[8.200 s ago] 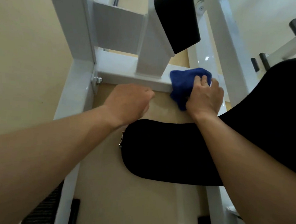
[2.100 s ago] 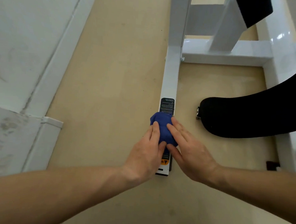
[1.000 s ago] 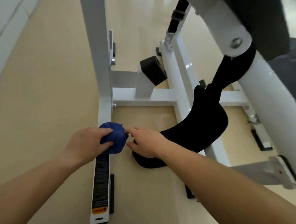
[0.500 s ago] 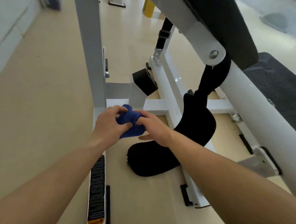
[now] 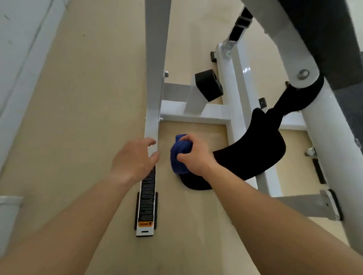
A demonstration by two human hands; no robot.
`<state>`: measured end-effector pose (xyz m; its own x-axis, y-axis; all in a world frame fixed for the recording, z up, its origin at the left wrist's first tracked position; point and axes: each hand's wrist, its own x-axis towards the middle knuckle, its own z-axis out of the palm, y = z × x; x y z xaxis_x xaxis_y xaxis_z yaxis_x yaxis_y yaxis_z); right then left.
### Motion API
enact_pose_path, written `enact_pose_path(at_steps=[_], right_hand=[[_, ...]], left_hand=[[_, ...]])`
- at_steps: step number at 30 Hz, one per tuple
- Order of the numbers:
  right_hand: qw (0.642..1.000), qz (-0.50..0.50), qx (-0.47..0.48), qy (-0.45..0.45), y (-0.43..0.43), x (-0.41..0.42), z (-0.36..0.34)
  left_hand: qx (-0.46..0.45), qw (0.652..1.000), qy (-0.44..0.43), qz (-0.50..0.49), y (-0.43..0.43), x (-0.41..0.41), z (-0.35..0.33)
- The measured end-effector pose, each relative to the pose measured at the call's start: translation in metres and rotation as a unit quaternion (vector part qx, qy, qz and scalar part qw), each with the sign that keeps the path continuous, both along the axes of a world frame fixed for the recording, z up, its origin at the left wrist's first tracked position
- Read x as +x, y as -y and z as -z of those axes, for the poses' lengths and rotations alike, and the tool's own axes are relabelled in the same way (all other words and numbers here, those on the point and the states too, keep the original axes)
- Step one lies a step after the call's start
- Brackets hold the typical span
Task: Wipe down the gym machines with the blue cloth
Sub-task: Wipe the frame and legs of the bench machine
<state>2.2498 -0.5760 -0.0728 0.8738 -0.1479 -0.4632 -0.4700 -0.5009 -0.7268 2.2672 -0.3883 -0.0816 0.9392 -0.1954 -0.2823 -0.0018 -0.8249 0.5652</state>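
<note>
Our right hand (image 5: 196, 159) bunches the blue cloth (image 5: 178, 158) in curled fingers. It is ready, we judge, for the white rail (image 5: 151, 127) just under our left hand (image 5: 132, 160) — which hangs loosely curled and empty.

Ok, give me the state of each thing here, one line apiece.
blue cloth: bunched into a ball.
right hand: grips the blue cloth.
left hand: empty, fingers relaxed, over the white floor bar.
black pad: partly hidden behind the right forearm.
label: stuck flat on the floor bar.
</note>
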Motion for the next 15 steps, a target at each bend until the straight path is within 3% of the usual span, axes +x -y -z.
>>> enact_pose_path(at_steps=[6, 10, 15], right_hand=[[0.989, -0.054, -0.139, -0.008, -0.018, -0.030, -0.036], [0.989, -0.062, -0.129, -0.029, -0.025, -0.056, -0.082], [0.992, -0.051, -0.110, -0.040, -0.028, -0.079, -0.166]], left_hand=[[0.105, 0.988, -0.116, -0.009, -0.039, -0.032, -0.031], [0.122, 0.977, -0.171, -0.040, -0.052, -0.055, -0.078], [0.125, 0.976, -0.170, -0.060, -0.053, -0.065, -0.161]])
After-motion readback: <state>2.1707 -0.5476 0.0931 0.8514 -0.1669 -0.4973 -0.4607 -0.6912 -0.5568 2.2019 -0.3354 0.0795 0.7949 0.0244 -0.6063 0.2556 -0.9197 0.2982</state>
